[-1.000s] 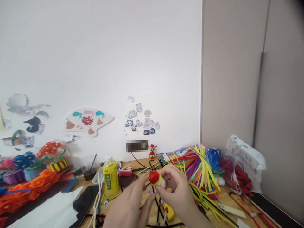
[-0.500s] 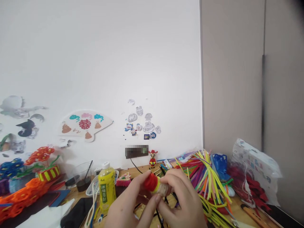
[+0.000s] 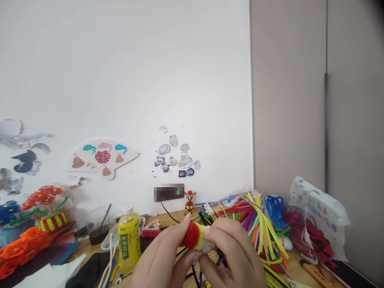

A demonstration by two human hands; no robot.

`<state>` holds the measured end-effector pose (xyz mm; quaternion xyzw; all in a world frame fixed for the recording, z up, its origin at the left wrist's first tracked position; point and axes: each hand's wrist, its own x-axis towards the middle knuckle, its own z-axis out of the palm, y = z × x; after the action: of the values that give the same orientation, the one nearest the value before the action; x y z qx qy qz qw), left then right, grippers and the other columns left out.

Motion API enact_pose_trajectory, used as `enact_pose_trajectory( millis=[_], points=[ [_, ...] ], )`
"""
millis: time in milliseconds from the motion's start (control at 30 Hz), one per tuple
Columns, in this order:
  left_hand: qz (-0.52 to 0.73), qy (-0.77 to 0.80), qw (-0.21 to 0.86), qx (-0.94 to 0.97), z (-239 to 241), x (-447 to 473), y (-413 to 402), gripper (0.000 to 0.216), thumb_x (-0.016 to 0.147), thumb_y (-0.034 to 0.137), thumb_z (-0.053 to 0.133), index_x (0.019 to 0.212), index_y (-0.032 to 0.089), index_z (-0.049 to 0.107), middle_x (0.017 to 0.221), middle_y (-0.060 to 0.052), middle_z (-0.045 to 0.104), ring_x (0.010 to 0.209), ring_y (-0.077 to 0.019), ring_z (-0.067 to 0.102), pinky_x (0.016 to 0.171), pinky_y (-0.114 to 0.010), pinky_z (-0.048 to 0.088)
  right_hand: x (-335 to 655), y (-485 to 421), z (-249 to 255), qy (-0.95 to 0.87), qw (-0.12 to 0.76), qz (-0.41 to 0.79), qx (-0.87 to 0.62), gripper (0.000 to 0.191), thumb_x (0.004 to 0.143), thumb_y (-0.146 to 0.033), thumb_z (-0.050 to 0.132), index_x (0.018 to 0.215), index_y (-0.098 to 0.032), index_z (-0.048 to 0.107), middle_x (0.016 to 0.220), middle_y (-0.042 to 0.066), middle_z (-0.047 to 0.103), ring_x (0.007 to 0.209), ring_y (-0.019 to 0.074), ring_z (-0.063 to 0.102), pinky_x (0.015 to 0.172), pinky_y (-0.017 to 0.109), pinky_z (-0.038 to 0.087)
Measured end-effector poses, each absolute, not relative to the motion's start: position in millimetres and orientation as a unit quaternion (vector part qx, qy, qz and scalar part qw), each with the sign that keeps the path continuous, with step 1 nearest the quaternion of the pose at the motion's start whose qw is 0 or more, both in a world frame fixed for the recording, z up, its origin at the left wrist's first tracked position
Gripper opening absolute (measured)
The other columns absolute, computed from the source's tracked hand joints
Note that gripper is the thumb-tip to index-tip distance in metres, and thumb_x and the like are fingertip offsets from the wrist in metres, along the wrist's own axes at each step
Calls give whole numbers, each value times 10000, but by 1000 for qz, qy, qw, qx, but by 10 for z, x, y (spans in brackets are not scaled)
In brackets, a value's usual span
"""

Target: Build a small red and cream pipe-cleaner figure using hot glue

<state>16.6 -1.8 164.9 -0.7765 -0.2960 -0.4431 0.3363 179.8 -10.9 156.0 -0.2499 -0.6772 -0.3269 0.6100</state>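
Note:
Between both hands is a small fuzzy craft piece (image 3: pixel 193 235), banded red, yellow and off-white, seemingly wound from pipe cleaners. My left hand (image 3: pixel 166 254) is closed on its red end, thumb below and index finger along the top. The fingers of my right hand (image 3: pixel 235 252) pinch the off-white end. Part of the piece is hidden by the fingers. Behind it stands a small red-hatted figurine (image 3: pixel 189 204). Black pipe cleaners (image 3: pixel 196 276) lie on the table beneath the hands.
A yellow drink bottle (image 3: pixel 129 240) and a plastic cup of dark liquid (image 3: pixel 99 230) stand at left, near orange fuzzy flowers (image 3: pixel 45 196). Many coloured pipe cleaners (image 3: pixel 258 224) spread at right. Beyond them are a blue packet (image 3: pixel 273 210) and a plastic bag (image 3: pixel 319 216).
The view has shifted slightly to the right. The banded piece has turned a little in the fingers, and the left thumb has slid back under it. Both hands keep hold.

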Motion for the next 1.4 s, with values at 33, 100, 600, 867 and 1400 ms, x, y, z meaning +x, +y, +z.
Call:
enact_pose_trajectory(
  millis=[33, 100, 600, 867, 1400],
  points=[
    [-440, -300, 346, -773, 1658, 186, -22, 305, 898, 367, 352, 1096, 178, 486, 942, -65, 728, 795, -142, 698, 726, -157, 542, 1808, -108, 1559, -681, 608, -323, -249, 218, 707, -52, 522, 905, -143, 523, 799, 71, 593, 729, 149, 603, 658, 216, 537],
    [-435, -306, 364, -765, 1669, 226, -23, 296, 907, 346, 332, 1087, 165, 483, 917, -71, 734, 786, -141, 699, 725, -153, 541, 1822, -103, 1560, -684, 610, -312, -250, 234, 708, -50, 518, 918, -153, 515, 810, 67, 587, 731, 149, 602, 666, 221, 538],
    [-429, -306, 406, -747, 1600, 291, 22, 294, 899, 331, 368, 1064, 117, 484, 903, -124, 732, 783, -166, 701, 727, -171, 539, 1715, -122, 1601, -608, 689, -313, -240, 226, 737, -21, 483, 869, -177, 580, 755, 34, 635, 682, 129, 617, 673, 200, 528],
    [-440, -305, 363, -763, 1590, 292, 7, 296, 901, 329, 357, 1104, 139, 458, 945, -133, 717, 831, -186, 690, 744, -221, 550, 1771, -173, 1638, -637, 650, -333, -250, 235, 749, -43, 517, 924, -190, 572, 752, 31, 657, 658, 139, 643, 634, 213, 558],
    [-474, -373, 225, -765, 1586, 387, -52, 303, 894, 291, 363, 1141, 143, 459, 966, -114, 699, 856, -196, 675, 757, -282, 553, 1840, -127, 1624, -697, 609, -291, -240, 177, 801, -109, 504, 971, -145, 540, 854, 76, 619, 806, 154, 607, 755, 241, 536]
  ],
)
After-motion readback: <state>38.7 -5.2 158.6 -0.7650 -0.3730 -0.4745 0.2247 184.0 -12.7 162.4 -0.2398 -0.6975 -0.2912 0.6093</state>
